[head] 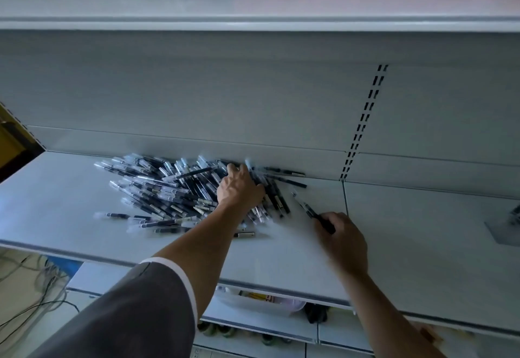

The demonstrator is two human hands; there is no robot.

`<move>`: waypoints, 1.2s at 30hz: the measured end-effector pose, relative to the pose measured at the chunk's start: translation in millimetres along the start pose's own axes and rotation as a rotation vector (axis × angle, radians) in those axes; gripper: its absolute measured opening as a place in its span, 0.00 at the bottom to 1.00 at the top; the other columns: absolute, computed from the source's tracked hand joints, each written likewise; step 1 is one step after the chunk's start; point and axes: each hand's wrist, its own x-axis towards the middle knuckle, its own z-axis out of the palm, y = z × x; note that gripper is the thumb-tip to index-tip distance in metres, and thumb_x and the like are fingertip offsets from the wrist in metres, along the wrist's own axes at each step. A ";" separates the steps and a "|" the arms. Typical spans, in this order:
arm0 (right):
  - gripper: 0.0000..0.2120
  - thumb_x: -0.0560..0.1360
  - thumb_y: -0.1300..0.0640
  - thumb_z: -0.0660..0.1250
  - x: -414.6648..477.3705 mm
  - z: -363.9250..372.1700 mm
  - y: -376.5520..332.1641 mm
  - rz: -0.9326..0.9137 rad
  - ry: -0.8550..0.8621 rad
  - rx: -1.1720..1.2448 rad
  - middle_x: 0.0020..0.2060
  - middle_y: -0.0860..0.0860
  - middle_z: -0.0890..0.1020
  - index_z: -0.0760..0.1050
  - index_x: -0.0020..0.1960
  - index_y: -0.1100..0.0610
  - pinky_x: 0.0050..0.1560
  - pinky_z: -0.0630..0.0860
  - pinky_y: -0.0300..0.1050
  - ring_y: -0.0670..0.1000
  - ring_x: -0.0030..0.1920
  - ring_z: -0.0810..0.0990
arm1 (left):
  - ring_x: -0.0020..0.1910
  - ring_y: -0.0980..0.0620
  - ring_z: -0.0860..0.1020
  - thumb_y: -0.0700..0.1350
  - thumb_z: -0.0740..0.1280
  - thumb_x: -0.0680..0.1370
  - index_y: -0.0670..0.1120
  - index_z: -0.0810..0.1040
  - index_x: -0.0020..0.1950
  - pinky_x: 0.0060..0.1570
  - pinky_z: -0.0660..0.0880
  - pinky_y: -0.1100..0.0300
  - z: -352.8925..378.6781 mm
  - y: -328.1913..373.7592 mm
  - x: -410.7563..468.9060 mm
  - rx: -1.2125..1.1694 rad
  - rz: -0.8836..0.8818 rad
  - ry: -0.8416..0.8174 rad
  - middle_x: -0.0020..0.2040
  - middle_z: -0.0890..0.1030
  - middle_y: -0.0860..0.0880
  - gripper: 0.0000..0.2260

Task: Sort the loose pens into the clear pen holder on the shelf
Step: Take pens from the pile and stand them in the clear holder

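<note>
The head view shows a heap of loose black-and-clear plastic pens [168,189] on the white metal shelf [56,203], left of centre and against the grey back panel [197,90]. The left hand [240,189] rests on the heap's right side with its fingers bent down among the pens; I cannot tell whether they grip any. Just right of the heap, the right hand [342,241] pinches one slim black pen [308,210]. A clear plastic piece [506,225] stands at the right edge, cut off.

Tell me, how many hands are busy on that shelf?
2. The left hand lies on the pile of pens; the right hand holds one pen just right of the pile. None seem hidden.
</note>
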 end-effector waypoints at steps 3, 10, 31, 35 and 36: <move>0.13 0.74 0.45 0.61 0.0 0.1 0.1 0.006 0.006 0.026 0.43 0.48 0.79 0.80 0.46 0.51 0.42 0.69 0.41 0.51 0.42 0.78 | 0.46 0.49 0.68 0.44 0.64 0.76 0.44 0.66 0.68 0.43 0.68 0.57 0.1 1.2 1.5 -0.046 -0.020 0.001 0.60 0.69 0.43 0.21; 0.07 0.75 0.52 0.68 2.9 3.3 1.8 -0.002 0.038 -0.001 0.44 0.51 0.81 0.81 0.47 0.54 0.44 0.72 0.43 0.54 0.45 0.79 | 0.44 0.52 0.73 0.37 0.62 0.76 0.47 0.71 0.67 0.37 0.68 0.63 -4.7 -7.3 -7.9 -0.215 0.075 0.109 0.61 0.73 0.47 0.19; 0.08 0.80 0.49 0.62 -26.3 -120.0 27.9 0.244 0.163 0.381 0.44 0.46 0.80 0.78 0.51 0.51 0.41 0.71 0.39 0.48 0.45 0.78 | 0.40 0.57 0.83 0.35 0.60 0.81 0.40 0.75 0.57 0.42 0.77 0.70 27.4 118.4 -102.9 -1.268 0.217 -0.412 0.65 0.75 0.36 0.08; 0.09 0.80 0.49 0.63 -28.4 -168.2 57.8 0.262 0.246 0.359 0.39 0.45 0.81 0.79 0.49 0.52 0.38 0.71 0.42 0.47 0.40 0.78 | 0.41 0.55 0.83 0.33 0.60 0.81 0.35 0.71 0.67 0.44 0.78 0.68 41.7 167.1 -122.2 -1.332 0.254 -0.507 0.47 0.83 0.42 0.14; 0.09 0.80 0.49 0.63 -26.3 -180.7 66.1 0.263 0.256 0.361 0.40 0.44 0.81 0.79 0.49 0.52 0.37 0.71 0.40 0.46 0.41 0.79 | 0.42 0.54 0.83 0.33 0.60 0.81 0.34 0.71 0.67 0.46 0.78 0.67 45.3 179.4 -125.9 -1.351 0.258 -0.536 0.44 0.84 0.44 0.15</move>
